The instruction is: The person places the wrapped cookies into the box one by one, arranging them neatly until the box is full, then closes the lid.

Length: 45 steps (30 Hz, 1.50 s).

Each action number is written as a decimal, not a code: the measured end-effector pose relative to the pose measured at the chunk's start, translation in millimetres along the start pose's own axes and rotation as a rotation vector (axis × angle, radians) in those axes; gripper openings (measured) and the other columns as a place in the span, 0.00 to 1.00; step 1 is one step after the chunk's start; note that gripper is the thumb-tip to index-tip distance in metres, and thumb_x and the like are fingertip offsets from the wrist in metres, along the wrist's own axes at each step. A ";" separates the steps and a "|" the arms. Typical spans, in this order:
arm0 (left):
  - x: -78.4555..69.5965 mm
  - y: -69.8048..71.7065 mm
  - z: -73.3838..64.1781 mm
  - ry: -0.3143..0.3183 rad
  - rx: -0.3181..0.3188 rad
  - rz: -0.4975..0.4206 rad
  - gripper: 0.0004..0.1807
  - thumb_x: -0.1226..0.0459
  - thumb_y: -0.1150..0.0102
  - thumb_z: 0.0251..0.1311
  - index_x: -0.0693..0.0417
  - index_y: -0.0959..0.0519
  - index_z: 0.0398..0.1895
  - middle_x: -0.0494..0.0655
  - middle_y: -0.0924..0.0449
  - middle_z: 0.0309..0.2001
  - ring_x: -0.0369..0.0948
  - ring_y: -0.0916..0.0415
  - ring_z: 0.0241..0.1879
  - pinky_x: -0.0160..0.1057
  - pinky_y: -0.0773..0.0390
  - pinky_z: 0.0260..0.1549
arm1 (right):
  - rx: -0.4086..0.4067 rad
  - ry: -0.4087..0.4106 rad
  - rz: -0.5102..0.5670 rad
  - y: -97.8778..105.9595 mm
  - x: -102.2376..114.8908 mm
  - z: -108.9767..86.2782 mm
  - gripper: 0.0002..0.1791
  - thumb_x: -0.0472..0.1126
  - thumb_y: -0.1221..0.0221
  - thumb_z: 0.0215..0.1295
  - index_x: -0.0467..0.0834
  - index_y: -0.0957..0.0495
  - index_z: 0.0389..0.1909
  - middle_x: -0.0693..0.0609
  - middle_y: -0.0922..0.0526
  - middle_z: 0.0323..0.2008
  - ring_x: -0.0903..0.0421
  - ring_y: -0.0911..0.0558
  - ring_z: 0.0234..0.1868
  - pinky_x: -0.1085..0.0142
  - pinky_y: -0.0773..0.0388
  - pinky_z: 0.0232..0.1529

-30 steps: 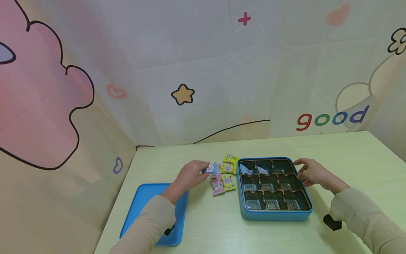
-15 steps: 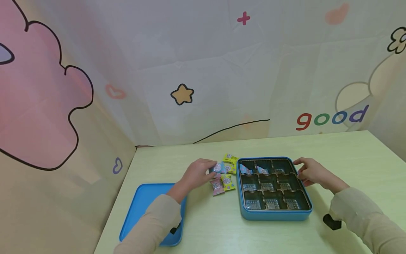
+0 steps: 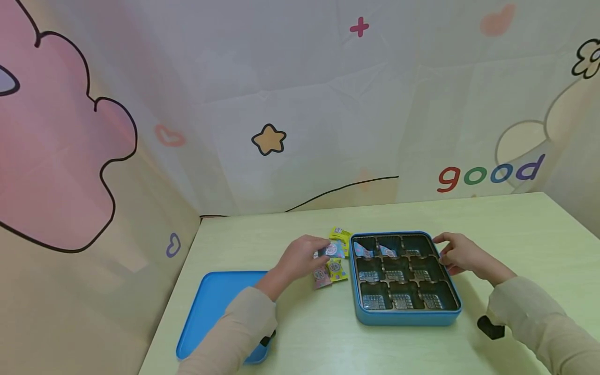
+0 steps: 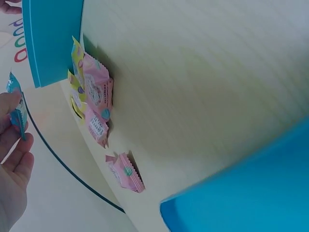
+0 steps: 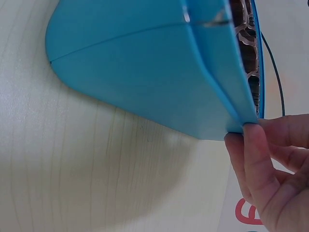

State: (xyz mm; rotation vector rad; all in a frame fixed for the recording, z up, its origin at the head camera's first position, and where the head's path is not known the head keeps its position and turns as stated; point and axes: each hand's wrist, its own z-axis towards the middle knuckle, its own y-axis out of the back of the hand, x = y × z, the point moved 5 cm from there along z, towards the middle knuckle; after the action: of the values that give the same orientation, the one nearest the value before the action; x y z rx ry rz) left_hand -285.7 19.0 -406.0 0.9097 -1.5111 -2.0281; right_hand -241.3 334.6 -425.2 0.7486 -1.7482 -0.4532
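My left hand (image 3: 302,255) pinches a blue-wrapped candy (image 3: 334,249) between thumb and fingers, over the small pile left of the tin. In the left wrist view this candy (image 4: 19,113) is raised above the table. Yellow candies (image 3: 336,270) and pink candies (image 4: 98,89) make up the pile. The square blue tin (image 3: 408,319) has a dark insert with nine-like grid compartments; blue-wrapped candies (image 3: 363,250) sit in its back left and back middle ones. With bent fingers, my right hand (image 3: 464,255) holds the tin's right rim near the back corner.
A flat blue lid (image 3: 225,297) lies on the table at the left, under my left forearm. Behind the table (image 3: 309,333) hangs a printed cloth (image 3: 319,146), with another cloth side at the left.
My left hand has moved right with the blue-wrapped candy, from the pile's left side across it toward the tin. The right hand and the tin have stayed in place.
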 end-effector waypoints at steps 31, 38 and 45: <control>-28.8 -12.8 19.1 0.006 0.041 -0.025 0.22 0.53 0.46 0.56 0.43 0.28 0.55 0.36 0.21 0.43 0.37 0.28 0.50 0.36 0.28 0.50 | 0.001 0.002 -0.005 1.9 -0.1 0.0 0.28 0.29 0.49 0.56 0.26 0.45 0.56 0.33 0.30 0.37 0.53 0.25 0.29 0.62 0.21 0.29; -34.8 -15.1 20.9 0.018 0.036 -0.057 0.22 0.52 0.46 0.56 0.42 0.28 0.55 0.36 0.23 0.50 0.37 0.29 0.52 0.38 0.29 0.51 | 0.002 -0.001 0.006 1.8 0.4 0.1 0.27 0.29 0.49 0.55 0.26 0.45 0.56 0.34 0.30 0.37 0.53 0.25 0.28 0.62 0.21 0.28; -39.8 -18.5 23.4 0.016 0.021 -0.073 0.22 0.52 0.47 0.56 0.43 0.29 0.55 0.37 0.24 0.51 0.37 0.29 0.52 0.37 0.29 0.52 | 0.006 -0.014 0.011 1.3 1.1 -0.5 0.28 0.28 0.50 0.55 0.26 0.46 0.57 0.33 0.30 0.38 0.54 0.25 0.28 0.62 0.21 0.29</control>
State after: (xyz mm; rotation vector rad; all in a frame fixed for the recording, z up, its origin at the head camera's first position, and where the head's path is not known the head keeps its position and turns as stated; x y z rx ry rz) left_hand -275.1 67.4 -410.0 1.0006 -1.5141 -2.0540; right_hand -241.3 334.8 -423.4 0.7411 -1.7663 -0.4466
